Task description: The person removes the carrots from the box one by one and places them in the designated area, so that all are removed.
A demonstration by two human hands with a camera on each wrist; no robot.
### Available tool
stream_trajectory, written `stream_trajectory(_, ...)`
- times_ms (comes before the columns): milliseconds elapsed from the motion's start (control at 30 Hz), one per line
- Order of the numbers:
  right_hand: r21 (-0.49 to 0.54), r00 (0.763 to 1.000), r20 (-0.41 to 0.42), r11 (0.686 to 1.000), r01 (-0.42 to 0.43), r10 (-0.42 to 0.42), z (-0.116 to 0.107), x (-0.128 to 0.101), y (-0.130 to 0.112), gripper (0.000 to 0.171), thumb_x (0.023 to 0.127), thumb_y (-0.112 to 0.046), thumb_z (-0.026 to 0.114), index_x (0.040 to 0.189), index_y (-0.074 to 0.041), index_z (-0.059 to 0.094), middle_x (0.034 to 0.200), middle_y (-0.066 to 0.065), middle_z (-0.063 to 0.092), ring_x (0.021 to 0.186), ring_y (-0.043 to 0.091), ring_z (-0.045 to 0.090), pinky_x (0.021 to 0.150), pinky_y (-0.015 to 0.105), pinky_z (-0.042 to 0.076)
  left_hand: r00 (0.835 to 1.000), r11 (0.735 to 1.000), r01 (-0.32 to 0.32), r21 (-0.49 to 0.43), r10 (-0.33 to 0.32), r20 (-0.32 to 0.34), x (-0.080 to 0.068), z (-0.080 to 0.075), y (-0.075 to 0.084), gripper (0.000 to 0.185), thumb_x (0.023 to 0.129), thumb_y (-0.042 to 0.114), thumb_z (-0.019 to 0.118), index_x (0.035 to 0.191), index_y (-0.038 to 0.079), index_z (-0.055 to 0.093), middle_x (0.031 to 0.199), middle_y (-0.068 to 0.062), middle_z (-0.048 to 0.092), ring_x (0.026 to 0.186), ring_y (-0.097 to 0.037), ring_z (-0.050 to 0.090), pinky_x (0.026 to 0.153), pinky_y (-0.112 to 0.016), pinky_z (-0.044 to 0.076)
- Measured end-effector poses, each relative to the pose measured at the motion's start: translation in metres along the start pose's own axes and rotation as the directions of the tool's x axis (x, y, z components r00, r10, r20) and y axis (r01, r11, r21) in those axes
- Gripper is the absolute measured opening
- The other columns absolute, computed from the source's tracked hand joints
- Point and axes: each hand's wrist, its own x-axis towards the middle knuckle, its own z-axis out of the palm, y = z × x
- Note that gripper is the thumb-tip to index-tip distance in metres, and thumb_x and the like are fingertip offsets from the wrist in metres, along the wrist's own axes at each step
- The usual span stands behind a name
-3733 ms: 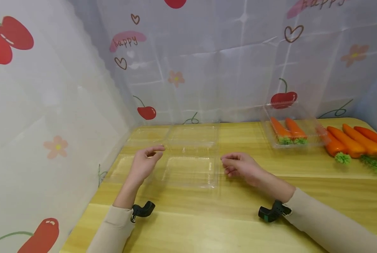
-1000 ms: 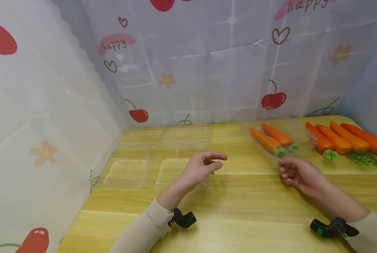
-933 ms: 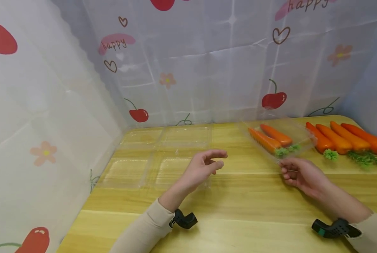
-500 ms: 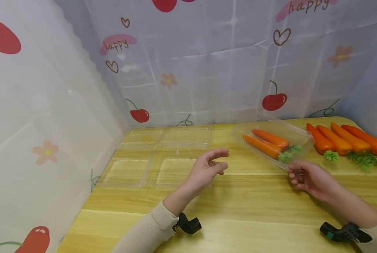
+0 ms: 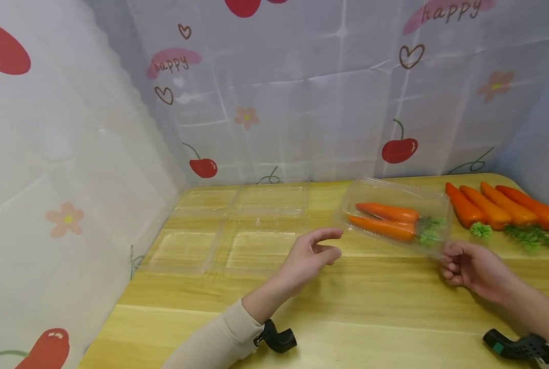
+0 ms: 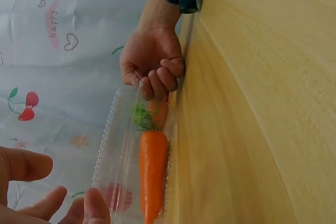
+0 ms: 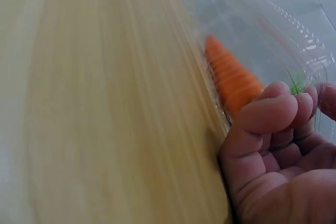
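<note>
Item one: my right hand pinches the near right corner of a clear plastic box with its fingers curled round the rim, the box holding two carrots and sitting towards the far right of the table. Item two: my left hand hovers just left of the box with fingers apart and loosely bent, gripping nothing. Item three: empty clear trays lie at the far left corner, and loose carrots lie along the far right edge.

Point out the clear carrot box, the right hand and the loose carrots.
clear carrot box (image 5: 371,192), head view, lid's top left.
right hand (image 5: 474,266), head view, back of hand.
loose carrots (image 5: 491,207), head view, second carrot's body.
</note>
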Motion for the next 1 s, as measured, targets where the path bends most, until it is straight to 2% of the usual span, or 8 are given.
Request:
stream_trajectory(100,0.059,0.997,0.08,0.998,0.009,-0.014,-0.005,-0.002,-0.001,0.042,0.107,-0.002,0.007,0.085,-0.007,0.042,0.081,0.012,0.024,0.075,0.03,0.027,0.068,0.036,0.022,1.0,1.0,-0.019,0.024,0.02,-0.005,-0.001,0.001,-0.003,0.043,0.098,0.007,0.068,0.14,0.011,0.063,0.141,-0.004,0.062,0.105,-0.013,0.069,0.086,-0.025,0.057)
stream_trajectory(200,0.113,0.988,0.149,0.994,0.006,-0.023,-0.008,-0.003,-0.002,0.033,0.105,0.0,0.006,0.086,-0.004,0.032,0.081,0.013,0.021,0.076,0.033,0.025,0.068,0.038,0.022,0.999,0.997,-0.039,0.06,0.04,-0.004,-0.003,0.004,-0.006,0.048,0.097,0.008,0.069,0.143,0.012,0.06,0.143,-0.008,0.06,0.107,-0.014,0.067,0.085,-0.025,0.057)
stream_trajectory(333,0.153,0.976,0.216,0.988,-0.006,-0.027,-0.011,-0.005,-0.003,0.03,0.104,0.001,0.005,0.087,-0.002,0.029,0.082,0.015,0.022,0.078,0.035,0.027,0.068,0.039,0.022,0.998,0.991,-0.052,0.121,0.054,-0.01,-0.009,0.009,-0.009,0.049,0.096,0.012,0.069,0.144,0.019,0.059,0.148,-0.004,0.054,0.12,-0.022,0.062,0.088,-0.025,0.057)
stream_trajectory(433,0.151,0.974,0.226,0.988,-0.015,-0.019,-0.015,-0.009,-0.004,0.03,0.104,0.001,0.004,0.087,-0.003,0.028,0.083,0.015,0.022,0.079,0.036,0.027,0.068,0.039,0.022,0.997,0.978,-0.075,0.193,0.08,-0.015,-0.013,0.016,-0.011,0.05,0.097,0.016,0.068,0.145,0.023,0.058,0.151,0.001,0.05,0.132,-0.029,0.054,0.094,-0.028,0.055)
stream_trajectory(600,0.118,0.977,0.214,0.993,-0.031,0.006,-0.023,-0.016,-0.008,0.029,0.103,0.001,0.003,0.087,-0.004,0.027,0.082,0.015,0.022,0.078,0.037,0.027,0.068,0.041,0.022,0.995,0.948,-0.094,0.305,0.103,-0.013,-0.017,0.028,-0.022,0.058,0.096,0.02,0.067,0.151,0.025,0.051,0.164,0.002,0.034,0.145,-0.023,0.04,0.103,-0.033,0.05)
stream_trajectory(700,0.101,0.977,0.215,0.994,-0.039,0.017,-0.026,-0.019,-0.009,0.029,0.103,0.002,0.004,0.086,-0.005,0.026,0.082,0.015,0.022,0.078,0.037,0.027,0.068,0.041,0.023,0.994,0.949,-0.086,0.304,0.103,-0.04,-0.016,0.032,-0.029,0.061,0.096,0.017,0.068,0.153,0.025,0.047,0.165,0.003,0.031,0.141,-0.022,0.043,0.101,-0.031,0.051)
stream_trajectory(833,0.079,0.977,0.21,0.996,-0.044,0.026,-0.028,-0.02,-0.011,0.029,0.104,0.002,0.005,0.088,-0.004,0.028,0.081,0.015,0.023,0.078,0.038,0.029,0.068,0.042,0.024,0.991,0.959,-0.073,0.275,0.1,-0.087,-0.014,0.033,-0.034,0.06,0.096,0.014,0.068,0.151,0.026,0.049,0.157,0.003,0.041,0.126,-0.021,0.056,0.094,-0.027,0.053)
stream_trajectory(1000,0.037,0.982,0.187,0.999,-0.04,0.032,-0.028,-0.021,-0.012,0.031,0.104,0.002,0.004,0.089,-0.004,0.031,0.081,0.016,0.025,0.078,0.039,0.031,0.067,0.042,0.025,0.992,0.965,-0.067,0.254,0.09,-0.082,-0.01,0.034,-0.037,0.056,0.098,0.015,0.066,0.15,0.028,0.051,0.149,0.0,0.05,0.112,-0.011,0.064,0.089,-0.022,0.053)
